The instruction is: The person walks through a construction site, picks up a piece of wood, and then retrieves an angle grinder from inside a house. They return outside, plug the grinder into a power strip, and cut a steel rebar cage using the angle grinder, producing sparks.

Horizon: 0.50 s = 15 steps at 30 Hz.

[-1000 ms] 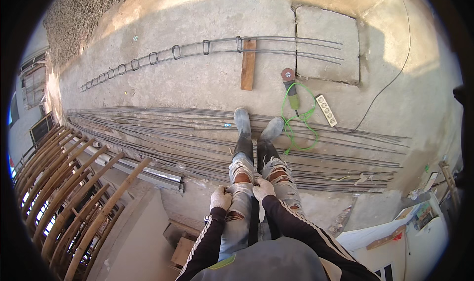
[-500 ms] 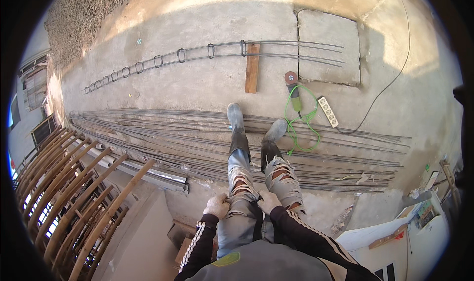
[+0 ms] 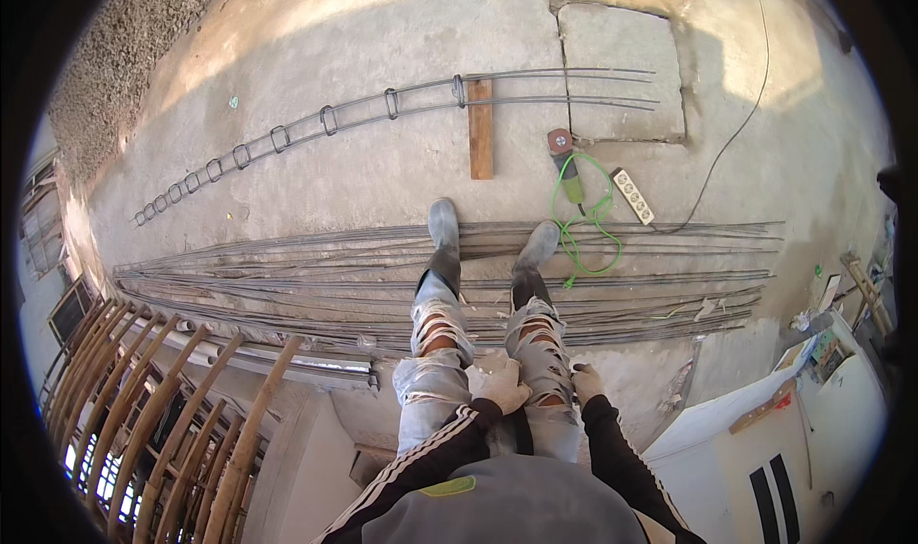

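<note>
Both hands wear pale work gloves and sit on either side of my right thigh. My left hand (image 3: 503, 384) is closed at the inner side of the torn jeans leg (image 3: 541, 353), its fingers curled against the cloth. At the outer side, my right hand (image 3: 587, 381) is closed on the same leg. The fingertips are partly hidden, and no tool shows in either hand. My boots (image 3: 443, 224) stand among long steel rods (image 3: 363, 248) lying on the concrete.
Ahead, a rebar cage with stirrups (image 3: 330, 120) rests partly on a wooden block (image 3: 481, 133). An angle grinder (image 3: 568, 171) with a green cord lies right of it, beside a white power strip (image 3: 632, 196). Wooden poles (image 3: 251, 420) stand at the left.
Both hands have shifted right, from around my left thigh to around my right thigh. My legs now stand straighter and the view has turned slightly.
</note>
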Each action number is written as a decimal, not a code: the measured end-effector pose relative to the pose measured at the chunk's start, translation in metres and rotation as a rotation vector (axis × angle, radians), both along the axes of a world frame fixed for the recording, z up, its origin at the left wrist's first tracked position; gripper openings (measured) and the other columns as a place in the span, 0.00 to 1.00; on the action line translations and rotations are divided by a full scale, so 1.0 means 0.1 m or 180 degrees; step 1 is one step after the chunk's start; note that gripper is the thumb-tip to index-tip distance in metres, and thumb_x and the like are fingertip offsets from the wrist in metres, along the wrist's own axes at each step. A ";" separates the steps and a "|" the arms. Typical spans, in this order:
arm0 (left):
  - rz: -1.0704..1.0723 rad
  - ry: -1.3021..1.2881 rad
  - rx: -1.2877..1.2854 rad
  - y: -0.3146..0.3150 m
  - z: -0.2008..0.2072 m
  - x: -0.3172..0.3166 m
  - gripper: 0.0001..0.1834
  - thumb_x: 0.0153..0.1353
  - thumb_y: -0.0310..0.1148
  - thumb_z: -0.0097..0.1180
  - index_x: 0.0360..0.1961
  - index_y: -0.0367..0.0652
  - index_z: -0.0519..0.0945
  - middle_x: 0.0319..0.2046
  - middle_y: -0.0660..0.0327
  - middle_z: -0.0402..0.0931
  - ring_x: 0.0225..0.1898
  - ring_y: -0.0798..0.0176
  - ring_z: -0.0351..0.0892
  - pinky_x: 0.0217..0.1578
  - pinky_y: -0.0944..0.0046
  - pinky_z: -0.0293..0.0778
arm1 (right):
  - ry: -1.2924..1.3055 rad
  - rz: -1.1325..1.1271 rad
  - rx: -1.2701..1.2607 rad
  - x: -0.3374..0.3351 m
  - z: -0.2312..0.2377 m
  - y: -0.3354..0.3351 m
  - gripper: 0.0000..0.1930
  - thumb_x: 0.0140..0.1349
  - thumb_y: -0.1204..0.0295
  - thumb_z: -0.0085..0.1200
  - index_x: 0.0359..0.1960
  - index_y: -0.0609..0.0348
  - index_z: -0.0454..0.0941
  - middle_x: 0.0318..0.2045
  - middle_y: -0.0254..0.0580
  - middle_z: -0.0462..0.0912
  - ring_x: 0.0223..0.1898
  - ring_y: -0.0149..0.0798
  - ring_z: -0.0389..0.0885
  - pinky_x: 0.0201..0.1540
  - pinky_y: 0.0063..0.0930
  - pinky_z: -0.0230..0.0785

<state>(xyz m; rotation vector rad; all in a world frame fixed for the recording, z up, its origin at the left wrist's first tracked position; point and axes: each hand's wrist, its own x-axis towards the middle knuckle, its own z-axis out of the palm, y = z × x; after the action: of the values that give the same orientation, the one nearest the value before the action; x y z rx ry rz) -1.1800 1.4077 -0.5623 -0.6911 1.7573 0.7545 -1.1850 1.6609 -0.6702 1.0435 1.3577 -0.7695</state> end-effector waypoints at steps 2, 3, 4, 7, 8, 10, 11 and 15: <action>0.0478 -0.0204 0.0286 -0.14 -0.07 0.21 0.25 0.57 0.39 0.57 0.55 0.39 0.78 0.42 0.43 0.83 0.49 0.35 0.81 0.54 0.48 0.74 | 0.0075 -0.0784 -0.0310 0.38 0.09 -0.17 0.24 0.59 0.75 0.48 0.58 0.70 0.78 0.52 0.52 0.84 0.51 0.43 0.83 0.59 0.33 0.72; 0.0546 -0.0156 0.0480 -0.27 -0.09 0.31 0.26 0.56 0.39 0.57 0.55 0.39 0.78 0.43 0.42 0.83 0.49 0.35 0.81 0.54 0.48 0.74 | 0.0370 -0.0174 -0.0361 0.50 0.10 -0.29 0.21 0.59 0.76 0.48 0.53 0.70 0.83 0.48 0.52 0.87 0.47 0.45 0.84 0.57 0.33 0.73; 0.0589 -0.0330 0.0722 -0.43 -0.09 0.41 0.27 0.56 0.39 0.57 0.56 0.38 0.78 0.44 0.41 0.82 0.50 0.35 0.81 0.55 0.49 0.74 | 0.0632 0.0064 -0.0492 0.56 0.14 -0.36 0.20 0.59 0.76 0.48 0.51 0.70 0.83 0.46 0.52 0.87 0.46 0.45 0.85 0.56 0.33 0.73; 0.0178 -0.0807 0.1281 -0.71 -0.03 0.55 0.28 0.56 0.39 0.57 0.57 0.36 0.77 0.47 0.38 0.81 0.52 0.35 0.80 0.56 0.50 0.74 | 0.0840 0.0618 -0.0156 0.58 0.31 -0.67 0.19 0.57 0.77 0.49 0.48 0.69 0.85 0.41 0.55 0.89 0.45 0.45 0.86 0.55 0.32 0.73; -0.0014 -0.0876 0.1427 -0.77 0.00 0.56 0.29 0.56 0.39 0.57 0.57 0.35 0.76 0.48 0.37 0.81 0.52 0.36 0.80 0.56 0.49 0.74 | 0.0884 0.0621 -0.0234 0.53 0.38 -0.77 0.18 0.57 0.78 0.49 0.47 0.69 0.85 0.41 0.54 0.89 0.45 0.45 0.86 0.55 0.32 0.73; 0.0105 -0.0373 0.0722 -0.82 0.06 0.55 0.29 0.56 0.39 0.58 0.57 0.34 0.76 0.49 0.36 0.80 0.52 0.37 0.80 0.56 0.49 0.74 | 0.0801 0.0748 -0.0218 0.42 0.64 -0.88 0.18 0.56 0.79 0.49 0.47 0.69 0.85 0.41 0.54 0.89 0.45 0.45 0.86 0.55 0.31 0.73; 0.0101 -0.0252 0.0475 -0.84 0.08 0.54 0.29 0.57 0.40 0.58 0.57 0.33 0.76 0.49 0.36 0.80 0.52 0.37 0.81 0.56 0.48 0.74 | 0.0820 0.0831 -0.0314 0.42 0.91 -0.86 0.18 0.56 0.81 0.47 0.46 0.69 0.85 0.40 0.52 0.89 0.45 0.44 0.86 0.55 0.32 0.73; 0.0169 -0.0728 0.0798 -0.95 0.10 0.47 0.24 0.57 0.40 0.57 0.51 0.34 0.76 0.45 0.36 0.81 0.52 0.35 0.80 0.55 0.45 0.74 | 0.0732 0.0378 -0.0400 0.33 1.34 -0.94 0.18 0.56 0.83 0.45 0.45 0.68 0.84 0.38 0.47 0.88 0.42 0.39 0.85 0.52 0.31 0.75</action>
<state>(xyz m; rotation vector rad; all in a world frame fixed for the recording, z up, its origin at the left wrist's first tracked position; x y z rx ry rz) -1.1325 1.3131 -0.5526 -0.6284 1.4136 0.8785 -1.1518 1.5674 -0.5363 0.7864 1.5309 -0.8941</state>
